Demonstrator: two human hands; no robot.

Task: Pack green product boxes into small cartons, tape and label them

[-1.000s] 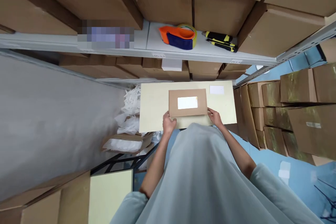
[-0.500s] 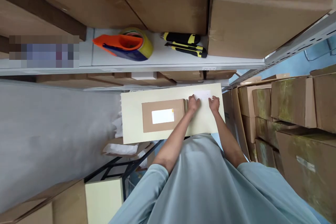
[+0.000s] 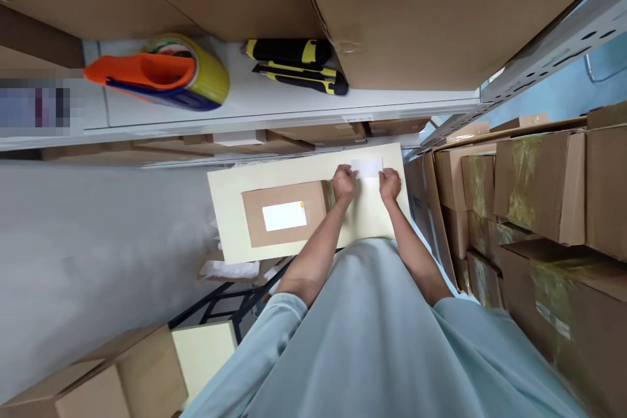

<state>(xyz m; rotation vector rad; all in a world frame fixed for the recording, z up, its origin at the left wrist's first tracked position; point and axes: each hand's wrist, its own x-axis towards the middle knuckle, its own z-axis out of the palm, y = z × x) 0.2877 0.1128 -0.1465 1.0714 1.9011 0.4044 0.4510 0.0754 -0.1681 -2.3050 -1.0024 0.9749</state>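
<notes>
A small white label sheet [image 3: 367,166] lies near the far right corner of a pale yellow tabletop [image 3: 230,209]. My left hand [image 3: 344,182] pinches its left edge and my right hand [image 3: 390,183] pinches its right edge. A flat brown cardboard parcel [image 3: 284,212] with a white label on top rests on the table just left of my left hand, and neither hand touches it.
On the white shelf [image 3: 274,104] above the table lie an orange and blue tape dispenser [image 3: 157,72] and two yellow-black utility knives [image 3: 296,65]. Stacked cardboard boxes [image 3: 529,189] fill the right side and the shelf above. White bags [image 3: 230,269] lie below the table's left.
Both hands left the brown parcel, which now lies further left on the table, and moved to the white label sheet, taking hold of its two edges. The view shifted right.
</notes>
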